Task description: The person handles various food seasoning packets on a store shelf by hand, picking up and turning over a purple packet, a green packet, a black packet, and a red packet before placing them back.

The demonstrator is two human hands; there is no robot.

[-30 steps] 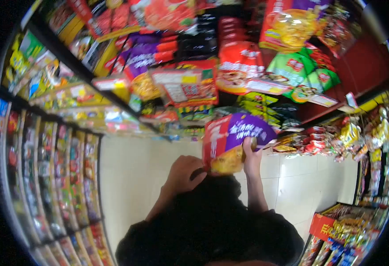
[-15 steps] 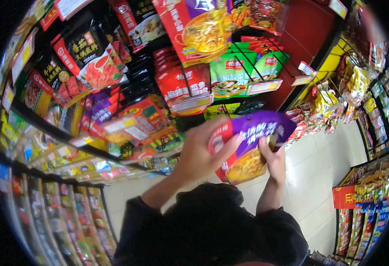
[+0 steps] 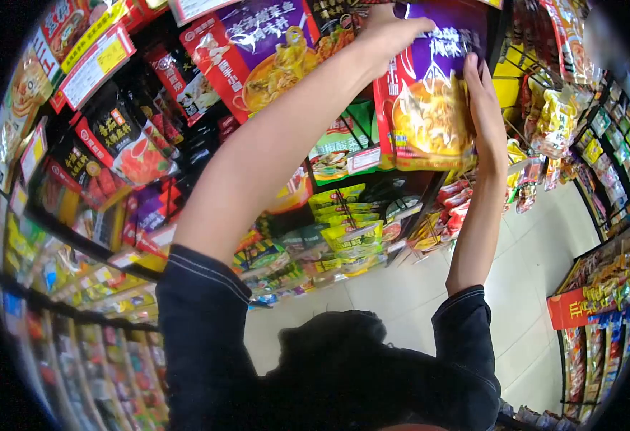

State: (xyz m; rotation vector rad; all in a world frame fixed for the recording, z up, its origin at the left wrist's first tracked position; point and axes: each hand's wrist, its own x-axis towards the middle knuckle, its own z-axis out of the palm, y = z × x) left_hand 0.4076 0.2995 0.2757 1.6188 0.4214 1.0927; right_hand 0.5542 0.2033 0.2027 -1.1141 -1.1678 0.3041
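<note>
The pale, glossy tiled floor is showing in the lower right of the frame. Higher, a large flat packet of shiny plastic film, purple and red with a yellow food picture, is standing at upper right of centre, between the two hands. Its long axis is running nearly up and down the frame. The left hand is gripping its upper left corner, and the right hand is holding its right edge, lower down; both grips are closing on the film. I cannot tell whether its top is touching a hook. Smaller, a green, creased soft pouch is hanging at the packet's left side.
</note>
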